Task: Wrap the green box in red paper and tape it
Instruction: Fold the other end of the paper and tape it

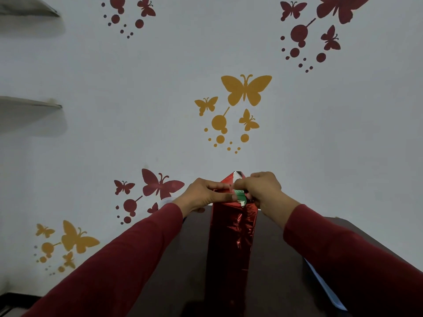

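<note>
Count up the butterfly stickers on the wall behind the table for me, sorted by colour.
Red butterflies: 7, one of them partly hidden behind the left sleeve
Yellow butterflies: 6
Total: 13

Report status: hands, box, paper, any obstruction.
Left hand and right hand both pinching red paper at the far end. Green box peeks out there, end not closed. No tape seen. Nothing in the way.
</note>
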{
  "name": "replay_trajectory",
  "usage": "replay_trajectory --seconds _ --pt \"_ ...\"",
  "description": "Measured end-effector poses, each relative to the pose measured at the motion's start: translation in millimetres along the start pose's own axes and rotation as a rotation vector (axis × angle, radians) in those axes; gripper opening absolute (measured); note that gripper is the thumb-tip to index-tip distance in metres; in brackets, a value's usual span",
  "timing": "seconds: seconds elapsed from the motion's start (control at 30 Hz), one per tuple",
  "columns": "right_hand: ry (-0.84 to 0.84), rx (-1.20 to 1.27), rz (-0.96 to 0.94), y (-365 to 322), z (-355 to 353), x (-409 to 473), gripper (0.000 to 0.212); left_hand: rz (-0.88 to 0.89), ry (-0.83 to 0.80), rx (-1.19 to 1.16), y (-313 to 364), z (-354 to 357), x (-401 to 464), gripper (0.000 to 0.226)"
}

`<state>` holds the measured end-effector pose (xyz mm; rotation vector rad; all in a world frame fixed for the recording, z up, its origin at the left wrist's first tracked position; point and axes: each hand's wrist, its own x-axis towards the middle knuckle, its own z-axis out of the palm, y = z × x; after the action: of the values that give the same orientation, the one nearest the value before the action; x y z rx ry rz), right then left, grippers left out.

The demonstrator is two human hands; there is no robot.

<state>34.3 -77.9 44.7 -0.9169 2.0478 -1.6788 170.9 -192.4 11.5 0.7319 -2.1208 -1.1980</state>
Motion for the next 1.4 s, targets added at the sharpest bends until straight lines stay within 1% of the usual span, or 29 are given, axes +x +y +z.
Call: replay_trajectory --seconds 0.07,0.2,0.3,0.37,0.47,0.57,0.63,0.7,0.83,0.9,0.93,0.97,1.03,1.13,1.17,1.23,1.27,1.37,1.4 --pt "0.019 -0.028 0.017 0 2 2 0.042 0.003 0.002 -0.004 -1 0 0 0.052" --pt "0.059 -0.073 0.032 5 7 9 0.061 0.004 0.005 -0.012 -2 0 0 0.051" --pt "0.068 -0.089 0.041 9 10 12 0.069 0.005 0.009 -0.020 -2 0 0 0.053" --pt "0.071 -0.119 0.037 9 11 8 0.063 0.009 0.014 -0.026 -2 0 0 0.053" --pt "0.091 -0.168 0.007 6 10 2 0.045 0.017 0.011 -0.032 -4 0 0 0.054" --pt "0.120 -0.259 -0.052 7 9 4 0.037 0.019 0.006 -0.029 -5 -1 1 0.054" --pt "0.145 -0.337 -0.097 6 8 5 0.037 0.023 0.002 -0.045 -7 -2 2 0.053" --pt "0.136 -0.406 -0.127 3 7 5 0.042 0.030 0.000 -0.058 -8 -2 3 0.053" --pt "0.114 -0.537 -0.199 0 8 5 0.044 0.033 0.001 -0.057 -8 -1 3 0.053" --pt "0.142 -0.584 -0.226 -2 9 4 0.051 0.030 -0.001 -0.056 -8 -2 3 0.050" --pt "0.156 -0.601 -0.234 -2 8 3 0.060 0.027 -0.003 -0.057 -7 -2 3 0.050" --pt "0.160 -0.609 -0.242 -2 7 4 0.074 0.023 -0.001 -0.053 -8 -3 2 0.052" --pt "0.145 -0.558 -0.215 -2 5 5 0.097 0.020 0.005 -0.046 -8 -3 2 0.058" --pt "0.043 -0.285 -0.025 2 6 12 0.111 0.013 0.006 -0.068 -8 -2 3 0.055" --pt "0.004 -0.209 0.042 5 9 16 0.119 0.011 0.003 -0.071 -9 -1 3 0.052" --pt "-0.059 -0.078 0.107 23 17 45 0.135 0.017 0.000 -0.075 -8 -1 3 0.050" --pt "-0.071 -0.028 0.119 30 21 58 0.139 0.018 0.003 -0.078 -9 -1 3 0.049" --pt "-0.047 0.059 0.122 35 29 70 0.133 0.012 0.006 -0.078 -9 -2 4 0.046" --pt "-0.049 0.083 0.126 35 31 69 0.135 0.013 0.004 -0.077 -9 -2 3 0.047"
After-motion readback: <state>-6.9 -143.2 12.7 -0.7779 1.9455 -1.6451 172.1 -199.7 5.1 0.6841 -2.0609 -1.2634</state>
